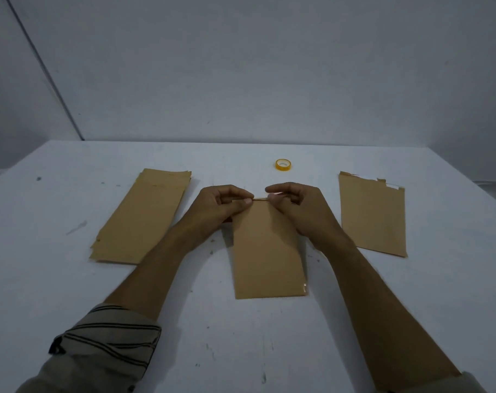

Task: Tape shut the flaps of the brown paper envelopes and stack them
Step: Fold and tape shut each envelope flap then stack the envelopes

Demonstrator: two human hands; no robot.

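A brown paper envelope [266,251] lies lengthwise in the middle of the white table [71,279]. My left hand [221,205] and my right hand [295,205] both pinch its far top edge, fingers curled over the flap. A stack of several brown envelopes [144,217] lies to the left. One more envelope [373,217] lies to the right, its top edge ragged with white showing. A small yellow roll of tape [283,165] sits beyond my hands.
A pale wall [241,66] rises right behind the table's far edge. Small dark marks dot the tabletop. A striped rolled-up sleeve [105,341] covers my left forearm near the front edge.
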